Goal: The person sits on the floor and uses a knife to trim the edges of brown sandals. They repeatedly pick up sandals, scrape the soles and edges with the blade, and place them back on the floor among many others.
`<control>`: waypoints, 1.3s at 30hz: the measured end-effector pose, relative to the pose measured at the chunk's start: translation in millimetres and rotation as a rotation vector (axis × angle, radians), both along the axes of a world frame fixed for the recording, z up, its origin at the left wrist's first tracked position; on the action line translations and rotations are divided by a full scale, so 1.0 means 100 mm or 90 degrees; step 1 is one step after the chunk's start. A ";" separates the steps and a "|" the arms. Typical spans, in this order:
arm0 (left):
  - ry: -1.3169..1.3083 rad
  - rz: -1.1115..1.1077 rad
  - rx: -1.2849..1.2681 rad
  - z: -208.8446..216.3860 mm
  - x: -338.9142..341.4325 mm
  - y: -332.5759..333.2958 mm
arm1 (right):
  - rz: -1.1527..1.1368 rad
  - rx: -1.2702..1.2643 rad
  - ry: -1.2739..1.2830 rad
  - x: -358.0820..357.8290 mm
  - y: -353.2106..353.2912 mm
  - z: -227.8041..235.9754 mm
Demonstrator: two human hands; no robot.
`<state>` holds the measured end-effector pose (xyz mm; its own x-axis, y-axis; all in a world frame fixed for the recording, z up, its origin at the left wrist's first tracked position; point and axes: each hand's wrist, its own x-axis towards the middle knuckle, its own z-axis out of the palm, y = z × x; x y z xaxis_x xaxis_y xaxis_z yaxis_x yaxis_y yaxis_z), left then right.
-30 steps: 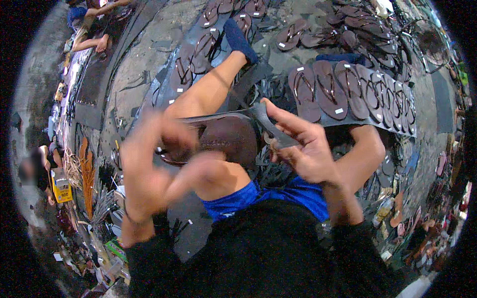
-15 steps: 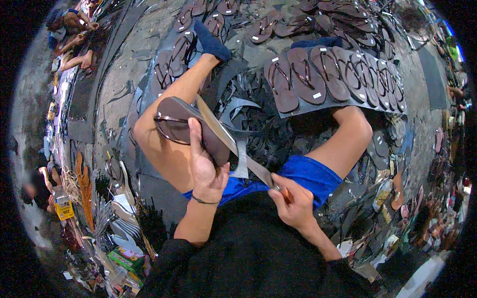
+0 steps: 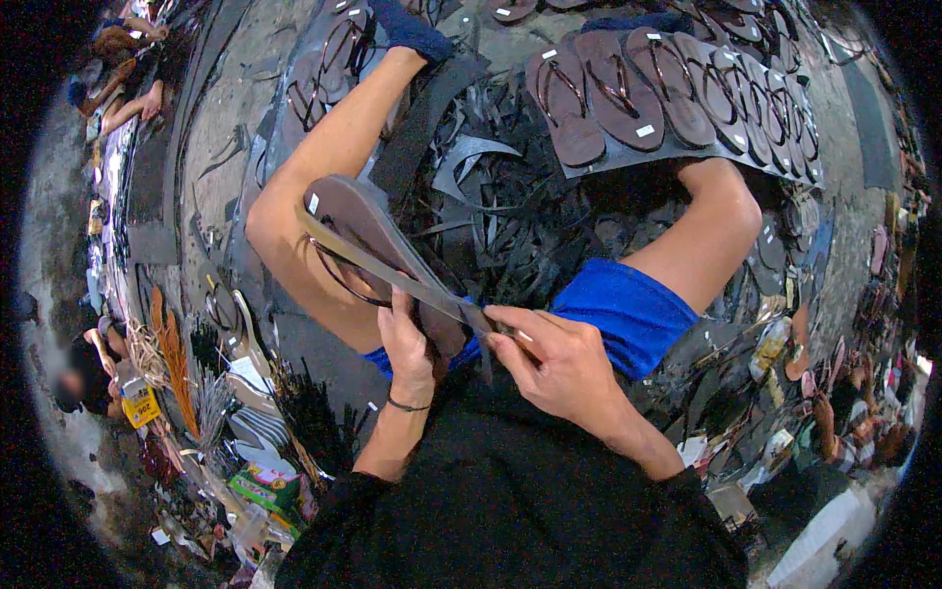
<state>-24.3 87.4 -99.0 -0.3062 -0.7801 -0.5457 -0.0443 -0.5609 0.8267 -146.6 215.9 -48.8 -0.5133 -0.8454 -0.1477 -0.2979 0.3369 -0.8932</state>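
A dark brown flip-flop is gripped near its heel by my left hand, its toe end pointing up and away over my bent left leg. A small white tag sits on its toe. My right hand is closed round a knife. The long blade slants across the flip-flop's upper face and over its strap, its tip near the toe side. My right fingers hide the handle. A small grey piece shows under these fingers; I cannot tell whether they hold it.
Several flip-flops stand in a row on a grey sheet over my right foot. Dark offcuts cover the floor between my legs. At left lie brushes and a green box. Another person's legs show far left.
The knife has moved from the sole's right edge to across the flip-flop's top face. My right hand has come closer to my left. The curved grey strip no longer hangs along the sole's edge.
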 end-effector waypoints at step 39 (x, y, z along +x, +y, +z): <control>0.086 -0.365 0.190 -1.57 -1.99 -0.69 | -0.410 -0.398 -0.407 -1.68 -0.37 0.13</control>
